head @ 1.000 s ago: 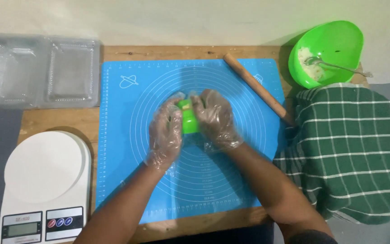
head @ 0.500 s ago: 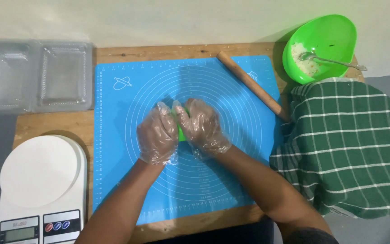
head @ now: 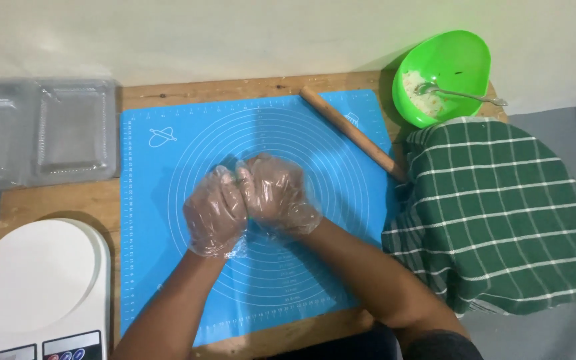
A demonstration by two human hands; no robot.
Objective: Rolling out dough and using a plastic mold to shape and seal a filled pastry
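Both hands were pressed together over the middle of the blue silicone mat [head: 168, 220], each in a thin clear plastic glove. The left hand [head: 213, 212] and the right hand [head: 277, 195] touched along their inner edges, fingers curled inward, the grip of each closed toward the other. Whatever lay between the palms was hidden by the gloves and fingers, so what they were clamped on could not be told. The hands sat on or just above the mat's printed rings, near its centre.

The mat lay flat on a wooden counter [head: 55, 200]. A wooden rolling pin [head: 353, 133] rested slantwise across the mat's upper right corner, its lower end reaching a green and white checked cloth [head: 501, 213] that covered something rounded at the counter's right end. Just beyond the cloth, at the back right, stood a tilted green bowl [head: 458, 60] holding some pale mixture and a metal fork [head: 461, 95] whose handle stuck out over the rim.

Left of the mat, at the back, sat clear plastic containers [head: 41, 130]. In front of them, at the near left corner, was a white kitchen scale [head: 35, 287].
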